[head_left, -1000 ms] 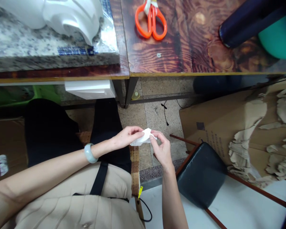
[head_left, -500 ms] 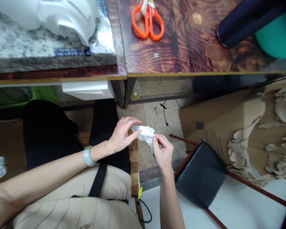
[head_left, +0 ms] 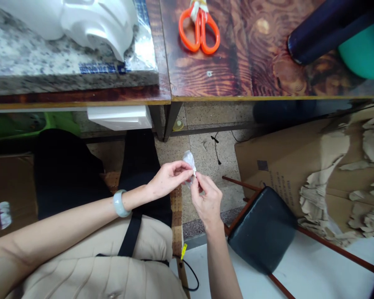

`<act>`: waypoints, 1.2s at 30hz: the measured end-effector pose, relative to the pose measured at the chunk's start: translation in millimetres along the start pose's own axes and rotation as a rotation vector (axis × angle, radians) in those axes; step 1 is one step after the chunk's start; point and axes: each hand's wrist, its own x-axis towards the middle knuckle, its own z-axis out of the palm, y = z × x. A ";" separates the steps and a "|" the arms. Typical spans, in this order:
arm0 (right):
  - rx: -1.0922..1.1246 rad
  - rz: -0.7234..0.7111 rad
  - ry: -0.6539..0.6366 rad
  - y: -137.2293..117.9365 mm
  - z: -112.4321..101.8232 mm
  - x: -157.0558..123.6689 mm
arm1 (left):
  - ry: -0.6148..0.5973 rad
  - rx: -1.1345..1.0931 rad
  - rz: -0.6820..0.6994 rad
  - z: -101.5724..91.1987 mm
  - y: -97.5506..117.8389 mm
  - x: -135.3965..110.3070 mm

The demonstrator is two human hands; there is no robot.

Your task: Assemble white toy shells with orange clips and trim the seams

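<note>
A thin, crumpled white sheet (head_left: 188, 158) hangs over the gap between table and lap, pinched by both hands; whether it is tissue or plastic I cannot tell. My left hand (head_left: 171, 177), with a pale green bangle on its wrist, closes thumb and fingers on the sheet's near part. My right hand (head_left: 207, 198) grips it from the right, its fingertips meeting those of the left. Most of the sheet sticks out above the fingers, while a little shows below. The part between the fingertips is hidden.
Orange-handled scissors (head_left: 200, 33) lie on the wooden table (head_left: 237, 79). A white plastic casing (head_left: 96, 25) rests on a speckled stone slab (head_left: 50, 62). A dark cylinder (head_left: 318, 33) is at the upper right. A black-seated chair (head_left: 264, 232) and torn cardboard (head_left: 268, 141) stand right.
My hands have come together, the left moving right onto the sheet. The sheet, earlier stretched sideways between them, is now gathered and points upward. The view has shifted slightly.
</note>
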 end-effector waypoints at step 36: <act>0.194 0.290 -0.058 11.6 -0.4 -3.7 | -0.079 0.333 0.014 -5.3 -0.1 -1.2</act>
